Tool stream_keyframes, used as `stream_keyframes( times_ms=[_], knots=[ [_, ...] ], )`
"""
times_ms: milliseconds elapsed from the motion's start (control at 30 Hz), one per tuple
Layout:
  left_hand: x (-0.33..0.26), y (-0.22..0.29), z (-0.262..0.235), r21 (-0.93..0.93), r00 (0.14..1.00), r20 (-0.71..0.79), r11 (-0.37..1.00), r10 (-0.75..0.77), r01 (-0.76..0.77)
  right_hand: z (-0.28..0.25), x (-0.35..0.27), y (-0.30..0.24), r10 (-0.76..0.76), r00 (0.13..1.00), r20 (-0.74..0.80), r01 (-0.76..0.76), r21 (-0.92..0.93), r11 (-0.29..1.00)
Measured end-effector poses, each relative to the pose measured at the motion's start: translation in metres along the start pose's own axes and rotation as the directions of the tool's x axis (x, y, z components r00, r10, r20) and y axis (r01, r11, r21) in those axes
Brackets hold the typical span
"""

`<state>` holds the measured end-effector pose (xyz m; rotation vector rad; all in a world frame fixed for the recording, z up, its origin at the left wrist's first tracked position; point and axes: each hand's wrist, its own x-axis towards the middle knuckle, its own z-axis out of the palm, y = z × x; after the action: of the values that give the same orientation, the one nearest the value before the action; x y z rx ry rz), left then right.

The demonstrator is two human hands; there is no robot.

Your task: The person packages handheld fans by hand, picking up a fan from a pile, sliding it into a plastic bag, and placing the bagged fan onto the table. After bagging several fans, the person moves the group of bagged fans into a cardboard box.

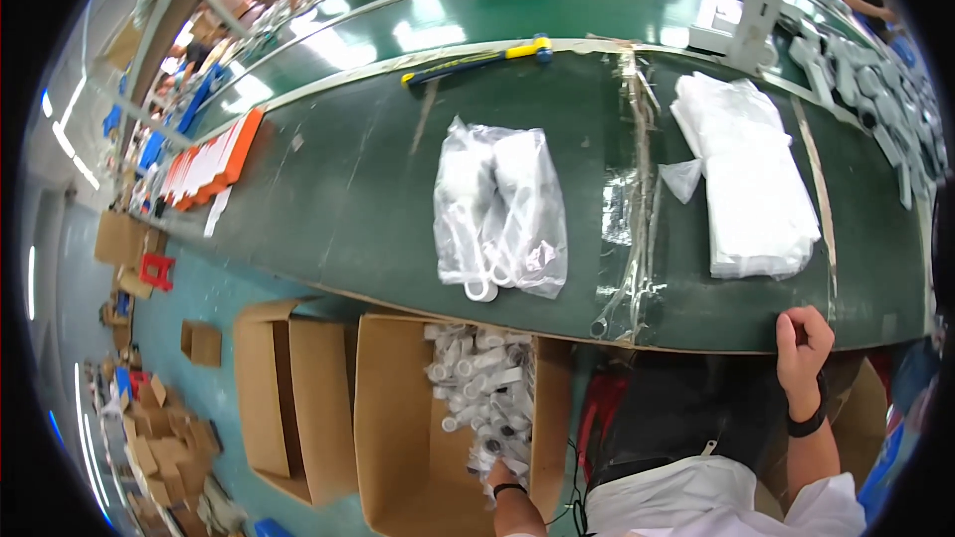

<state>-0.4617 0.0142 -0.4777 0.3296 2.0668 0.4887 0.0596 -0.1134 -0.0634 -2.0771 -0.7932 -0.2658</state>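
My left hand [500, 473] reaches down into an open cardboard box [388, 428] below the table edge. It touches bagged white and grey plastic parts [477, 378] piled there; its fingers are hidden among them. At the table's near edge, my right hand [804, 346] is curled into a loose fist, with nothing visible in it. A transparent plastic bag [500, 207] lies mid-table, holding two white pieces with rounded heads and looped handles. To its right is a stack of white, flat plastic bags [756, 189], with a loose corner sticking out on its left side.
Toward the table's far edge lies a yellow-and-blue hammer [477, 62]. An orange bin [214, 161] stands far left, and grey plastic parts [875, 89] are heaped far right. Shiny tape [632, 189] crosses the green tabletop [338, 179]. Another carton [318, 398] sits left of the box.
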Motion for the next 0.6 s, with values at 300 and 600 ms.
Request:
stream_keyframes(
  times_ms=[300,600],
  knots=[
    [0.027,0.005,-0.014,0.661,0.983,-0.051,0.744,0.174,-0.098,0.006,0.007,-0.014,-0.047,0.999,-0.001,0.047,0.068,0.997],
    [-0.172,0.256,0.010,0.165,0.348,-0.132,0.367,0.928,-0.916,-0.002,0.008,-0.016,-0.130,0.986,-0.104,0.126,-0.046,0.991]
  ],
)
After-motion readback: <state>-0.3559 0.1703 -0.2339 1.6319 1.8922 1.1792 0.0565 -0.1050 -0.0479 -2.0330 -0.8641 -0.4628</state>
